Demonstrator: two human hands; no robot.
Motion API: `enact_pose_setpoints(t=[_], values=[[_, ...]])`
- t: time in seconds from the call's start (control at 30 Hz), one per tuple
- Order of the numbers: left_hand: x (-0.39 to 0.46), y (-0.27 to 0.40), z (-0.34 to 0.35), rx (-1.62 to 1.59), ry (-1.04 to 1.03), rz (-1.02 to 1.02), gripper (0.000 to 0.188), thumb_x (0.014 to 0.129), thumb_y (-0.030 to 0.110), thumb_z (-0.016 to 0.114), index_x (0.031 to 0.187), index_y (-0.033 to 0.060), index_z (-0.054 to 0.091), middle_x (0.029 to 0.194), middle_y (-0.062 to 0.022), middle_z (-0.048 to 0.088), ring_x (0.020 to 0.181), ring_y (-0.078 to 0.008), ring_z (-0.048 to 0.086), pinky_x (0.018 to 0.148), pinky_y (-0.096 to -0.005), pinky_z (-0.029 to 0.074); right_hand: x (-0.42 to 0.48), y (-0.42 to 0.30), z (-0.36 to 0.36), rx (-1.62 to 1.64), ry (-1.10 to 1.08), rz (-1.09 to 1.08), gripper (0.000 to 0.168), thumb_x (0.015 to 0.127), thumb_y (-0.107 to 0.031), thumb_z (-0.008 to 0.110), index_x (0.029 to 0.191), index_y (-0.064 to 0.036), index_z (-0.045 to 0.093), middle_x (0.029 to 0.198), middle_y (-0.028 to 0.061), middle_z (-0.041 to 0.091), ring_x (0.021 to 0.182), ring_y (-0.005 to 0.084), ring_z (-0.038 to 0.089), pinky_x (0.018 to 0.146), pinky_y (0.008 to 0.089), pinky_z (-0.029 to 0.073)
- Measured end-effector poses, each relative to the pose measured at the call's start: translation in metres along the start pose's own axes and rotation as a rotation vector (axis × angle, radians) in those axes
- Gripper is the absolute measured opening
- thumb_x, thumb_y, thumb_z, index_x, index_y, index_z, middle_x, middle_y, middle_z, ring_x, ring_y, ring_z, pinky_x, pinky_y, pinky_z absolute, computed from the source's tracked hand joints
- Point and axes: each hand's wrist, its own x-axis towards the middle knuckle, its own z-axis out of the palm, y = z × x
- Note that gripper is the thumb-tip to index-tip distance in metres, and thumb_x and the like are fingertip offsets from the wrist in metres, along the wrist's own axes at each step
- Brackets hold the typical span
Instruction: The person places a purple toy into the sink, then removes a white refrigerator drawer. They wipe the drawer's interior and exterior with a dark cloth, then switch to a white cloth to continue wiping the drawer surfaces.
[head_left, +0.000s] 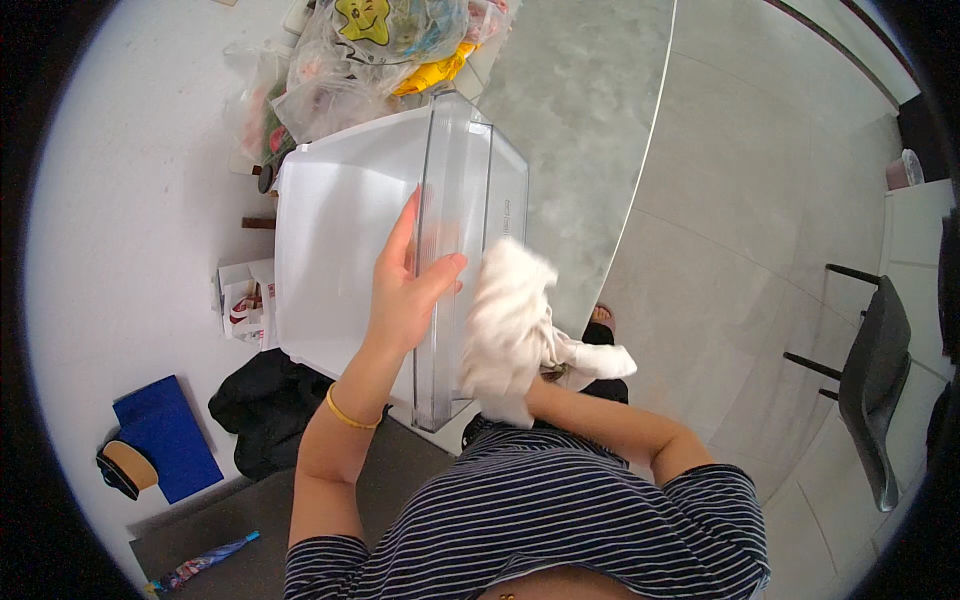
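A large white refrigerator drawer (337, 247) with a transparent plastic front panel (450, 150) rests on its side or at a tilt on the table in front of me. My left hand (409, 292) grips the rim of that clear panel, thumb on the outer side and fingers within. A gold-coloured bangle circles the left wrist. Against the panel's outer face lies a cream-white cloth (510, 322), slightly blurred. My right hand (538, 396) is mostly hidden under the cloth, holding it; only the wrist shows.
The grey marbled tabletop (585, 112) has a curved edge. Filled plastic bags (337, 90) crowd its far end. A dark chair (874, 375) stands on the tiled floor at right. Left are a black cloth item (262, 412), a blue flat item (172, 442) and a folded umbrella (202, 561).
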Motion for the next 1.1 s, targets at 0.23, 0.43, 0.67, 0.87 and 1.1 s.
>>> enact_pose_setpoints(t=[0.23,0.43,0.67,0.87,1.1], values=[[0.001,-0.023,-0.007,-0.024,-0.003,0.076,0.066,0.077,0.001,0.054,0.132,-0.0018,0.019,0.116,-0.0092,0.046,0.086,-0.0100,0.051,0.064,-0.0212,0.046,0.037,0.003,-0.002,-0.450,-0.076,-0.189,0.055,0.083,-0.038,0.044,0.127,-0.007,0.031,0.125,0.0130,0.038,0.119,0.0290,0.027,0.103,0.0451,0.007],[0.006,-0.017,0.000,0.018,-0.043,0.003,0.065,0.078,0.004,0.050,0.134,0.0060,0.018,0.112,-0.0126,0.050,0.083,-0.0170,0.057,0.063,-0.0259,0.050,0.164,0.025,-0.034,0.291,-0.009,-0.166,0.045,0.088,-0.032,0.039,0.127,-0.010,0.034,0.119,0.0050,0.045,0.108,0.0177,0.043,0.092,0.0266,0.034],[-0.009,-0.020,-0.002,-0.103,-0.018,0.023,0.066,0.076,0.006,0.056,0.132,0.0003,0.022,0.103,-0.0062,0.051,0.079,-0.0086,0.051,0.061,-0.0228,0.046,0.044,0.013,-0.012,-0.298,0.220,-0.318,0.045,0.088,-0.033,0.038,0.126,-0.009,0.034,0.120,0.0077,0.042,0.108,0.0200,0.042,0.093,0.0293,0.033],[-0.028,-0.006,-0.023,0.049,-0.090,0.045,0.061,0.076,0.003,0.050,0.132,0.0051,0.024,0.116,-0.0151,0.049,0.087,-0.0223,0.059,0.064,-0.0297,0.052,-0.033,0.032,-0.025,-0.856,0.153,-0.308,0.045,0.086,-0.030,0.041,0.124,-0.007,0.034,0.119,0.0110,0.040,0.108,0.0233,0.041,0.093,0.0336,0.032],[-0.089,0.031,-0.065,-0.108,-0.280,-0.056,0.067,0.069,-0.004,0.052,0.130,0.0012,0.027,0.112,-0.0114,0.049,0.090,-0.0220,0.059,0.067,-0.0274,0.050,0.015,-0.093,-0.102,-0.181,-0.094,-0.422,0.038,0.082,-0.019,0.047,0.115,-0.003,0.042,0.107,0.0114,0.048,0.100,0.0227,0.045,0.089,0.0319,0.035]])
